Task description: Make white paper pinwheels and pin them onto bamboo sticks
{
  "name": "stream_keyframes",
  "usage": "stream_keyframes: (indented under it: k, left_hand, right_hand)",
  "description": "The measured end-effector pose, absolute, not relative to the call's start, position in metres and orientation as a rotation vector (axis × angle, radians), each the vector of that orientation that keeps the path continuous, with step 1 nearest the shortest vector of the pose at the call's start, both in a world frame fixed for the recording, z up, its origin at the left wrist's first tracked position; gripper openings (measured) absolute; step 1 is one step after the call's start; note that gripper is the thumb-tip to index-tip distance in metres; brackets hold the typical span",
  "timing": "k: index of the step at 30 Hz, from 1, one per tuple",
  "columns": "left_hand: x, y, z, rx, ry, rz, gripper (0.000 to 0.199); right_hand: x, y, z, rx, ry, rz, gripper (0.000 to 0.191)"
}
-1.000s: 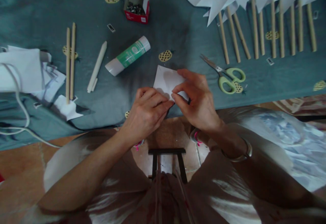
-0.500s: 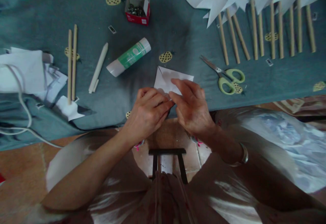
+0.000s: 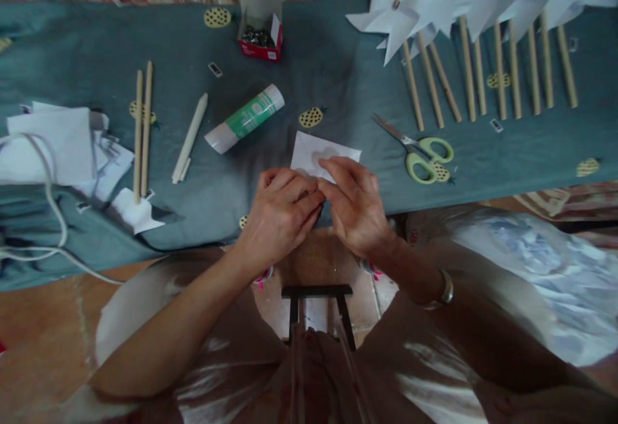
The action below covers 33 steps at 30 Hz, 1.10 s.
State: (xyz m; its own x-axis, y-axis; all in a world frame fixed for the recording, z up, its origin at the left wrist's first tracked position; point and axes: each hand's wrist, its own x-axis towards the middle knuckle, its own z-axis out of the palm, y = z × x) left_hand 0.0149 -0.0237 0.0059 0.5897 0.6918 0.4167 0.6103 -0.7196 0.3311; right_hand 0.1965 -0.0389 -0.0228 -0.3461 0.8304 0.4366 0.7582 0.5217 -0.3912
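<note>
A small white sheet of paper (image 3: pixel 319 148) lies at the table's front edge, its near side covered by my fingers. My left hand (image 3: pixel 286 208) is closed on the paper's near left edge, fingers curled and thumb pointing right. From the right, my right hand (image 3: pixel 358 202) pinches the near edge, its thumb and fingertips meeting the left hand's fingertips. Its index finger rests over the paper. Just beyond the sheet lie a glue stick (image 3: pixel 246 118) to the left and green-handled scissors (image 3: pixel 415 150) to the right.
Several paper pinwheels (image 3: pixel 410 6) on wooden sticks lie at the back right. An open red box (image 3: pixel 261 47) holds small metal pieces. Leftward are a white pen (image 3: pixel 190 138), two wooden sticks (image 3: pixel 147 128), loose papers (image 3: pixel 53 144) and a white cable (image 3: pixel 58 218).
The view has shifted slightly, so the table things appear a little lower. Both hands stay on the paper's near edge, and the dark line at its far left corner no longer shows.
</note>
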Motion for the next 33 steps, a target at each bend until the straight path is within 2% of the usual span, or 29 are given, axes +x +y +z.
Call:
stream_keyframes:
  k: [7,11,21,26,33]
  left_hand:
    - [0.014,-0.024,0.007,2.659,1.148,0.741,0.015]
    - [0.013,-0.022,0.007,2.713,1.134,0.783,0.012]
    - [0.003,-0.011,0.006,2.665,1.18,0.813,0.015]
    - [-0.002,-0.005,0.005,2.661,1.254,0.855,0.015]
    - [-0.004,-0.004,0.008,2.607,1.257,0.839,0.018]
  right_hand:
    - [0.213,-0.04,-0.01,-1.274,-2.133,0.268,0.039]
    - [0.224,-0.029,-0.006,-1.438,-2.068,0.287,0.044]
    - [0.23,-0.021,0.004,-1.465,-2.043,0.323,0.036]
    - [0.232,-0.022,0.005,-1.459,-1.94,0.452,0.033]
    - [0.233,-0.023,0.005,-1.477,-1.792,0.602,0.019]
